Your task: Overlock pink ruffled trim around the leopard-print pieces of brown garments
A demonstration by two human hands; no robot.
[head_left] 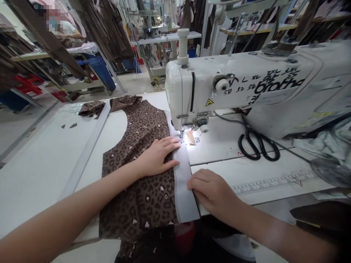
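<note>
A brown leopard-print fabric piece (137, 197) lies on the sewing table, a pale strip (184, 190) running along its right edge. The strip passes under the presser foot (182, 136) of a white sewing machine (175, 91). My left hand (156, 157) rests flat with fingers spread over the print and the strip, its fingertips just left of the foot. Closer to me, my right hand (210, 188) pinches the right edge of the strip between thumb and curled fingers. A lamp lights the needle area.
Black-handled scissors (259, 146) lie right of the needle, behind a printed ruler scale (268, 182). Another pale strip (90, 142) and a crumpled print scrap (91, 108) lie on the left. Behind are hanging garments (112, 33), blue bins (101, 71) and a person (68, 31).
</note>
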